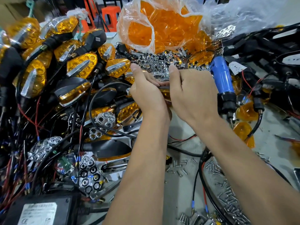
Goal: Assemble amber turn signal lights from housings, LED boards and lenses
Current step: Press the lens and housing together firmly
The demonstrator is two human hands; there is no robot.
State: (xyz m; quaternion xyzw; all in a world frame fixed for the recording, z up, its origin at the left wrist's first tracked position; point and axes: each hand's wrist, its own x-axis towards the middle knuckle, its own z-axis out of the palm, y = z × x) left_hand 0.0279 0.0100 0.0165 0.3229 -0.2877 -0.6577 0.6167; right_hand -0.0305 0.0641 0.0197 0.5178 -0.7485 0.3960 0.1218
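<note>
Both hands meet mid-bench over one turn signal light [164, 91]. Left hand [146, 95] curls its fingers round the light's left end, thumb straight along the top. Right hand [191, 95] grips the right end, fingers curled under, thumb up. Amber lens and dark housing edge show between the palms. Blue electric screwdriver [224, 85] stands just right of the right hand. Bag of amber lenses [162, 25] at far edge. Black power box [40, 210] at near-left corner; its label print is blurred, unreadable. Loose screws [178, 168] near the wrists.
</note>
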